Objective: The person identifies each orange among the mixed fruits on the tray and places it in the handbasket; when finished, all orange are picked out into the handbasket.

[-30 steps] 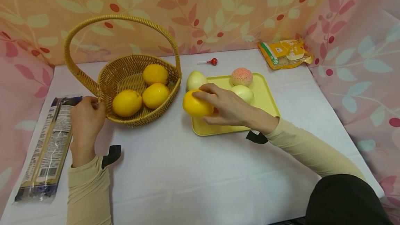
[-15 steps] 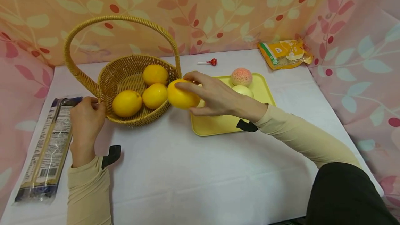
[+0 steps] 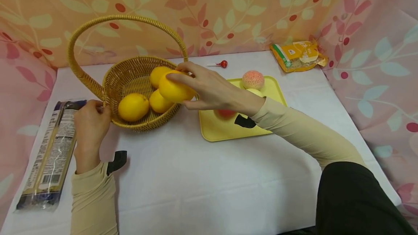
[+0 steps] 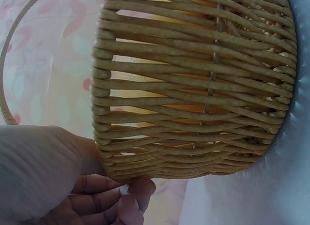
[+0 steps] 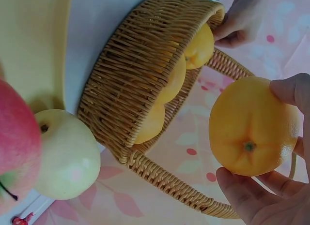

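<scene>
My right hand (image 3: 213, 88) grips an orange (image 3: 176, 87), thumb and fingers spread round its sides. The orange hangs over the right rim of the wicker basket (image 3: 137, 124), apart from the fruit inside as the right wrist view shows. Two more oranges lie partly hidden behind it; another orange (image 3: 133, 107) sits at the basket's left. My left hand (image 3: 91, 126) pinches the basket's left rim by the handle's foot. In the left wrist view its fingers (image 4: 138, 198) press at the rim of the weave.
A yellow tray (image 3: 215, 133) holds a pink textured ball (image 3: 253, 79), a red apple (image 5: 17, 142) and pale green fruit (image 5: 68, 155), partly hidden by my arm. Behind lies a lollipop (image 3: 223, 64). An orange food bag (image 3: 298, 55) is back right; a long packet (image 3: 52, 155) lies left.
My right hand has carried the orange leftward and slightly back, from above the tray's left edge to over the basket. My left hand stays on the basket's rim.
</scene>
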The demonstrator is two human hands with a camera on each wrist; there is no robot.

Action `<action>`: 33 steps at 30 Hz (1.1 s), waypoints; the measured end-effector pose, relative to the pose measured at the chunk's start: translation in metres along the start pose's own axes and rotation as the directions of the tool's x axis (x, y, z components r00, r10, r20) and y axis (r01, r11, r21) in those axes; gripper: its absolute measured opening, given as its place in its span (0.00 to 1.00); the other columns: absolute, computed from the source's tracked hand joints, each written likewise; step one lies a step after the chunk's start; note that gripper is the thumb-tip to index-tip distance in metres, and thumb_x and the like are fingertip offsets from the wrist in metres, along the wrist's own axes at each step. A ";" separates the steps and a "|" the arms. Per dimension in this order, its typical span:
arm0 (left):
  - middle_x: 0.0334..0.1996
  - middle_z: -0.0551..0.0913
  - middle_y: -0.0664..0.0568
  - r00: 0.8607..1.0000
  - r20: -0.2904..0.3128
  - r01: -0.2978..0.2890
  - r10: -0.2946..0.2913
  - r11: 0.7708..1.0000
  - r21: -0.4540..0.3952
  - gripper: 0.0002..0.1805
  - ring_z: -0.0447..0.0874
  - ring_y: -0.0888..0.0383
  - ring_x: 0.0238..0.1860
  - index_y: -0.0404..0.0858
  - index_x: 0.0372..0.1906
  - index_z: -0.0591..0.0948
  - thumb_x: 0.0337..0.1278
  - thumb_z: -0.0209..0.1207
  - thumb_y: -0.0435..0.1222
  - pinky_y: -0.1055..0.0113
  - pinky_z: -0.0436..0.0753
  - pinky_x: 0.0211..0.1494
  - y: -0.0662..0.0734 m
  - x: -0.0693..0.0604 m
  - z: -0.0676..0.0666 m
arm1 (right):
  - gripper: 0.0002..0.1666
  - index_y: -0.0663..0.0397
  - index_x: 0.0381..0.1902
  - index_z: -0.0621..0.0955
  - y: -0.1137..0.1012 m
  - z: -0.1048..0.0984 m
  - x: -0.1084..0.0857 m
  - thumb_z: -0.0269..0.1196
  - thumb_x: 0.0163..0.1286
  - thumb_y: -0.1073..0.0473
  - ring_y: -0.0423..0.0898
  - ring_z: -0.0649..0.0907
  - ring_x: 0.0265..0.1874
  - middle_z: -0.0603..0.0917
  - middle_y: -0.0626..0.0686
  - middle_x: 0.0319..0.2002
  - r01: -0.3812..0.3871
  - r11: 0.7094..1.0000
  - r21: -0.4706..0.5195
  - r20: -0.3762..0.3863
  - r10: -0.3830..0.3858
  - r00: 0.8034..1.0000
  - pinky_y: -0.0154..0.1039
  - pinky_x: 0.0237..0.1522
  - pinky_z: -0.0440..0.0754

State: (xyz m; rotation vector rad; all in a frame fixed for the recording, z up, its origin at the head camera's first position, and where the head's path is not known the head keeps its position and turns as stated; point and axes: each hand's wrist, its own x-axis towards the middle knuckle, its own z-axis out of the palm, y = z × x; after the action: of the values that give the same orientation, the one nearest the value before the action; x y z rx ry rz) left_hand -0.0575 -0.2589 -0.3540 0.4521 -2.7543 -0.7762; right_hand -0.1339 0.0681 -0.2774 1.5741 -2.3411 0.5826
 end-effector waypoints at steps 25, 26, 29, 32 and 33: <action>0.37 0.82 0.26 1.000 -0.001 0.002 -0.002 1.000 0.004 0.23 0.80 0.36 0.33 0.20 0.52 0.77 0.66 0.49 0.38 0.71 0.67 0.23 0.000 0.002 0.000 | 0.35 0.48 0.70 0.69 0.002 0.027 0.058 0.60 0.66 0.51 0.53 0.70 0.65 0.62 0.61 0.72 -0.091 0.995 -0.044 0.142 0.096 0.985 0.43 0.65 0.72; 0.37 0.82 0.26 1.000 -0.006 0.001 -0.001 1.000 0.006 0.23 0.80 0.36 0.33 0.20 0.52 0.78 0.66 0.49 0.38 0.71 0.67 0.23 0.000 0.002 0.000 | 0.36 0.47 0.71 0.68 0.003 0.029 0.061 0.61 0.66 0.50 0.53 0.70 0.66 0.62 0.61 0.71 -0.099 0.994 -0.055 0.152 0.106 0.983 0.43 0.67 0.70; 0.37 0.82 0.27 1.000 -0.008 -0.002 0.002 1.000 0.006 0.23 0.80 0.36 0.33 0.20 0.51 0.78 0.66 0.49 0.38 0.70 0.67 0.23 0.000 0.001 0.000 | 0.37 0.46 0.72 0.66 0.004 0.034 0.070 0.61 0.67 0.49 0.54 0.67 0.69 0.63 0.61 0.71 -0.118 0.990 -0.075 0.181 0.130 0.975 0.45 0.70 0.66; 0.37 0.82 0.27 1.000 -0.006 -0.001 0.001 1.000 0.003 0.23 0.80 0.36 0.33 0.20 0.52 0.78 0.66 0.49 0.38 0.70 0.67 0.23 0.000 0.001 0.000 | 0.38 0.45 0.73 0.65 0.005 0.039 0.078 0.61 0.67 0.48 0.55 0.67 0.69 0.64 0.60 0.69 -0.131 0.987 -0.091 0.205 0.147 0.968 0.45 0.71 0.65; 0.37 0.82 0.26 1.000 -0.004 -0.001 0.001 1.000 0.003 0.23 0.80 0.35 0.33 0.20 0.52 0.78 0.66 0.49 0.38 0.70 0.67 0.23 0.000 0.001 0.000 | 0.38 0.45 0.73 0.64 0.006 0.041 0.081 0.60 0.67 0.48 0.55 0.67 0.68 0.65 0.60 0.69 -0.131 0.986 -0.099 0.210 0.149 0.966 0.45 0.71 0.64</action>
State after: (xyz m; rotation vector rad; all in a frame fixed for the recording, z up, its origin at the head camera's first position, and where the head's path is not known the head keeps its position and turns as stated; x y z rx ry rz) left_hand -0.0582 -0.2590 -0.3541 0.4528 -2.7515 -0.7707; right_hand -0.1696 -0.0152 -0.2803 1.5111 -2.6165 0.3503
